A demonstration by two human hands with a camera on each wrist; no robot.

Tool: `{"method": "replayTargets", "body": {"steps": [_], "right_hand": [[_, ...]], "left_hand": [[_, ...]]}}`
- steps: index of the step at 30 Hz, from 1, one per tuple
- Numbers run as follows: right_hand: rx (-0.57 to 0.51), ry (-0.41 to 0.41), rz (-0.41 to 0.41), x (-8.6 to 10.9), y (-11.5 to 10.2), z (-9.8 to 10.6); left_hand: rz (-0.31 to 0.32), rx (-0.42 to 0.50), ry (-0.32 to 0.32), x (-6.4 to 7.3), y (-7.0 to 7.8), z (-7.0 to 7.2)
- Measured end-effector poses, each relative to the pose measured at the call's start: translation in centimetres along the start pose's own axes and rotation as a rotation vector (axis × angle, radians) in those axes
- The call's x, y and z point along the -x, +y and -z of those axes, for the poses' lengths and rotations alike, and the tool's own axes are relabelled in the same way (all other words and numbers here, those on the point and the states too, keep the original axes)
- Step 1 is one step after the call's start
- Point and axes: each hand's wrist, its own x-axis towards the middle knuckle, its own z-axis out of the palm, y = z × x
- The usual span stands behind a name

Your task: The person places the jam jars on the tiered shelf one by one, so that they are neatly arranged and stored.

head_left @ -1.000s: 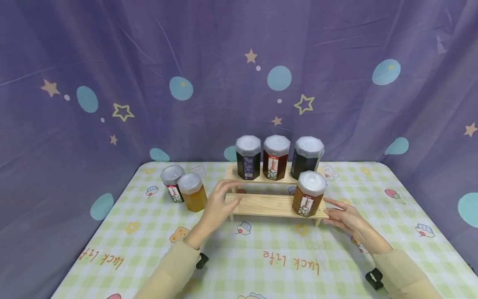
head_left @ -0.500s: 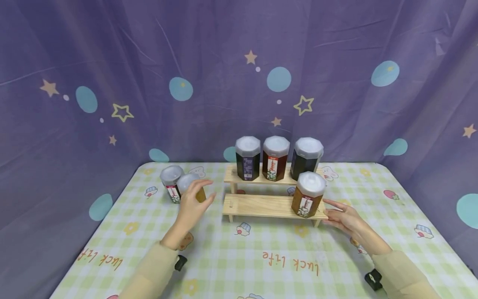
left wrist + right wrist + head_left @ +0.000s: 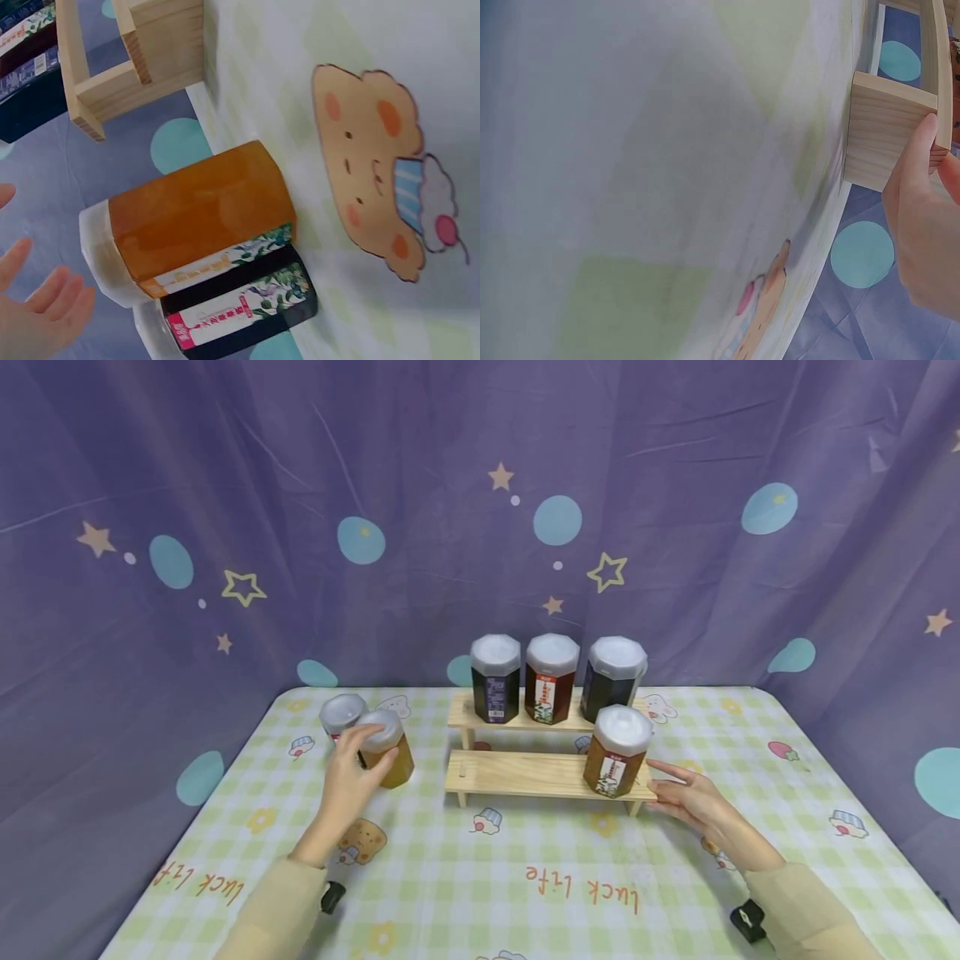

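Observation:
My left hand [image 3: 347, 783] is over the left side of the table, thumb and fingers spread around the white lid of an amber jar [image 3: 399, 765]. In the left wrist view, the fingertips [image 3: 75, 300] appear apart from that lid. A dark jar [image 3: 244, 307] with a pink-and-white label stands against the amber one, partly hidden by my hand in the head view. At the right, my right hand [image 3: 693, 802] pinches the end of the lower board of a two-step wooden rack [image 3: 517, 772]. A brown jar [image 3: 617, 756] stands on that board, beside my right fingers.
On the rack's upper step stand a dark jar [image 3: 495, 689], a red-brown jar [image 3: 551, 689] and another dark jar [image 3: 607, 687]. A checked cloth [image 3: 450, 893] covers the table. Behind hangs a purple curtain [image 3: 442, 468].
My left hand has moved left from the rack's left end to the amber jar. My right hand stays at the rack's right end.

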Motion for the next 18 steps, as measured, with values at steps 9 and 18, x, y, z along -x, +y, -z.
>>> {"method": "replayTargets", "body": {"steps": [9,18], "right_hand": [[-0.008,-0.006,0.004,-0.1,0.0,0.0],[-0.003,0.004,-0.004,0.0,0.0,-0.1]], "left_hand": [[0.168,-0.032,-0.001,0.3,-1.7,0.3],[0.267,0.009,-0.045,0.3,-4.0,0.1]]}}
